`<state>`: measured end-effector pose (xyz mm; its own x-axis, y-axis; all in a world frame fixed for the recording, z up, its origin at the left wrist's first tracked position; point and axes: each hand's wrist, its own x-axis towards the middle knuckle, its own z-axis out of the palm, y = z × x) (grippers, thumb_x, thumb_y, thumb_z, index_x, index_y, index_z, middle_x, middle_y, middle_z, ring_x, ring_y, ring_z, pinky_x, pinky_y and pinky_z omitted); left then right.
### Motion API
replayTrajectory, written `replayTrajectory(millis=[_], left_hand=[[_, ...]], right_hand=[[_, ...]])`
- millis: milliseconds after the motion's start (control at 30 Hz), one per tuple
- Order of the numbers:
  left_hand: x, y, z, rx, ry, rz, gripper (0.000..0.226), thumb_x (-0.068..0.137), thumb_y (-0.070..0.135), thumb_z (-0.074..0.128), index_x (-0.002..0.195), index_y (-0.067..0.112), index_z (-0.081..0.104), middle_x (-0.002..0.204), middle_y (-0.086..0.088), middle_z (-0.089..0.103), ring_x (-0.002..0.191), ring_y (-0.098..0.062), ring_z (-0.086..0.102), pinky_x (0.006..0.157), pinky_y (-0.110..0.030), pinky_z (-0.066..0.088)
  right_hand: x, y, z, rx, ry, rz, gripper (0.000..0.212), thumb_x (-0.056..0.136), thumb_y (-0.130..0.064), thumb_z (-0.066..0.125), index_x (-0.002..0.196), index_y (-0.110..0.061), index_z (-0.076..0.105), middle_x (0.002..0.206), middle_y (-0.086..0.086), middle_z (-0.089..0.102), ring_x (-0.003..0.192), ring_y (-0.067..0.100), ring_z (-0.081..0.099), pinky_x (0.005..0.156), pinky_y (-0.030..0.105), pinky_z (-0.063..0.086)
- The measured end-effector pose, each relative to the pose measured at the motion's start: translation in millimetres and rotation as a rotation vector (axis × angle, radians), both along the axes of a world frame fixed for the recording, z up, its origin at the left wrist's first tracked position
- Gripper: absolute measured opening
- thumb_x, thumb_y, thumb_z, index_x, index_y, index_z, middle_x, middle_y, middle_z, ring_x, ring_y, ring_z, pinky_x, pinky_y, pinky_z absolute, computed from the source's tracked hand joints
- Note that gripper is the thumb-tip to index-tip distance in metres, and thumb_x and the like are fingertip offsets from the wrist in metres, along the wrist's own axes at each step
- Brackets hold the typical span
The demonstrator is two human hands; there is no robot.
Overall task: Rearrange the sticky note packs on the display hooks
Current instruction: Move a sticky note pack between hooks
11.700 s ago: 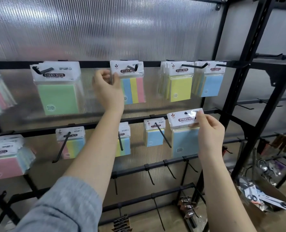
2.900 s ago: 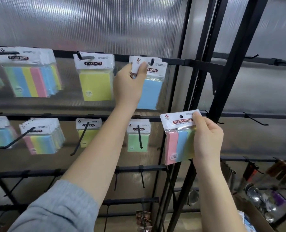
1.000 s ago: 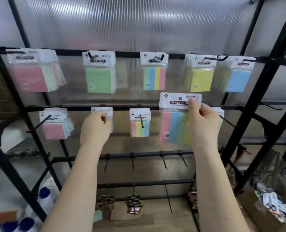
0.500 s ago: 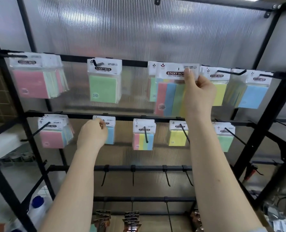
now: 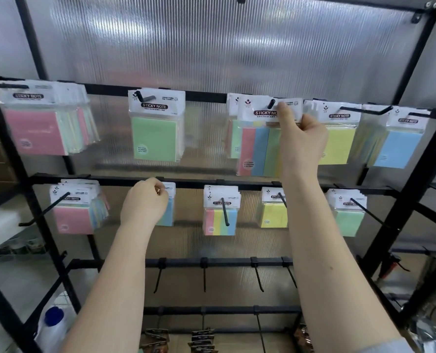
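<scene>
My right hand (image 5: 301,138) pinches the white header of a striped pink, blue and green sticky note pack (image 5: 259,149). The pack's hole sits over the tip of a top-row hook (image 5: 271,103), in front of another pack hanging there. My left hand (image 5: 144,202) grips the header of a small blue pack (image 5: 168,211) on a middle-row hook, hiding most of it. Along the top row hang pink packs (image 5: 37,131), a green pack (image 5: 154,138), yellow packs (image 5: 338,145) and blue packs (image 5: 395,146).
The middle row holds small pink (image 5: 73,217), striped (image 5: 220,220), yellow (image 5: 274,215) and green (image 5: 349,221) packs. Bare black hooks (image 5: 204,273) stick out from the lower rails. Black frame posts (image 5: 415,179) stand at the right. A white bottle (image 5: 52,327) stands low left.
My right hand has slid the striped pack onto the top-row hook tip, slightly right of where it was. My left hand stays on the small blue pack.
</scene>
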<state>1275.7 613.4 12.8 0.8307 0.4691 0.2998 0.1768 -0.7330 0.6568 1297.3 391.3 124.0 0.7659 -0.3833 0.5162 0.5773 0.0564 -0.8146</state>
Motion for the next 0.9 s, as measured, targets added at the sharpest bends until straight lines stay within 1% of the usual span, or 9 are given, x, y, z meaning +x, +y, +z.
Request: replayTrajectory(millis=[133,267,367,433,500,633,700,800,900], left_hand=[[4,0,-1,-0.009,0.001,-0.02,0.019,0.095,0.02,0.043,0.105,0.017,0.059,0.103,-0.007,0.057,0.086,-0.03,0.06,0.071,-0.044,0.056],[7,1,-1,-0.006,0.001,-0.019,0.018,0.094,0.019,0.045,0.103,0.018,0.06,0.103,-0.006,0.058,0.088,-0.029,0.058,0.07,-0.044,0.056],[7,2,-2,-0.036,-0.003,-0.014,0.018,0.093,0.018,0.046,0.102,0.017,0.061,0.103,-0.006,0.057,0.088,-0.029,0.058,0.07,-0.044,0.057],[7,3,-3,-0.035,-0.007,-0.019,0.018,0.093,0.018,0.046,0.103,0.017,0.061,0.103,-0.006,0.057,0.088,-0.029,0.058,0.07,-0.044,0.057],[7,4,-2,-0.029,-0.008,-0.02,0.017,0.093,0.018,0.046,0.102,0.017,0.061,0.102,-0.005,0.057,0.087,-0.028,0.059,0.069,-0.044,0.057],[7,4,-2,-0.032,-0.013,-0.02,0.017,0.094,0.018,0.046,0.101,0.016,0.061,0.103,-0.004,0.056,0.087,-0.028,0.057,0.069,-0.045,0.057],[8,2,-2,-0.027,-0.015,-0.02,0.018,0.094,0.018,0.046,0.103,0.015,0.061,0.105,-0.004,0.055,0.089,-0.028,0.056,0.07,-0.045,0.057],[7,1,-2,-0.026,-0.018,-0.018,0.018,0.094,0.018,0.046,0.104,0.016,0.061,0.106,-0.004,0.055,0.087,-0.027,0.057,0.069,-0.044,0.057],[6,2,-4,-0.025,-0.016,-0.017,0.016,0.094,0.019,0.046,0.102,0.017,0.06,0.103,-0.004,0.055,0.084,-0.026,0.059,0.069,-0.043,0.057]], right_hand=[[16,5,-4,-0.021,0.033,0.001,0.054,0.088,-0.031,0.065,0.05,-0.022,0.028,0.036,-0.015,0.025,0.039,0.006,0.02,0.04,0.014,0.018],[38,11,-2,-0.042,0.053,-0.038,0.049,0.088,-0.029,0.064,0.056,-0.02,0.028,0.049,-0.011,0.025,0.043,0.005,0.019,0.043,0.017,0.018],[52,15,-1,-0.052,0.072,-0.079,0.041,0.087,-0.031,0.066,0.058,-0.022,0.038,0.053,-0.013,0.034,0.041,0.002,0.029,0.043,0.012,0.024],[60,17,0,-0.064,0.083,-0.104,0.031,0.086,-0.032,0.067,0.064,-0.024,0.046,0.059,-0.015,0.042,0.048,0.0,0.036,0.05,0.012,0.029],[66,18,0,-0.067,0.084,-0.125,0.025,0.085,-0.032,0.068,0.07,-0.024,0.05,0.065,-0.015,0.048,0.056,0.0,0.042,0.055,0.013,0.033],[71,19,1,-0.057,0.061,-0.144,0.018,0.084,-0.028,0.07,0.078,-0.024,0.054,0.071,-0.016,0.055,0.063,-0.003,0.049,0.059,0.008,0.038],[72,18,1,-0.051,0.056,-0.152,0.017,0.083,-0.029,0.071,0.086,-0.022,0.056,0.077,-0.016,0.057,0.07,-0.002,0.053,0.064,0.009,0.041],[69,15,-6,-0.043,0.049,-0.189,0.018,0.084,-0.03,0.069,0.093,-0.022,0.056,0.088,-0.011,0.06,0.084,0.005,0.058,0.074,0.013,0.043],[62,9,-23,-0.053,0.063,-0.215,0.016,0.087,-0.029,0.066,0.096,-0.022,0.055,0.092,-0.011,0.059,0.089,0.006,0.057,0.079,0.015,0.043]])
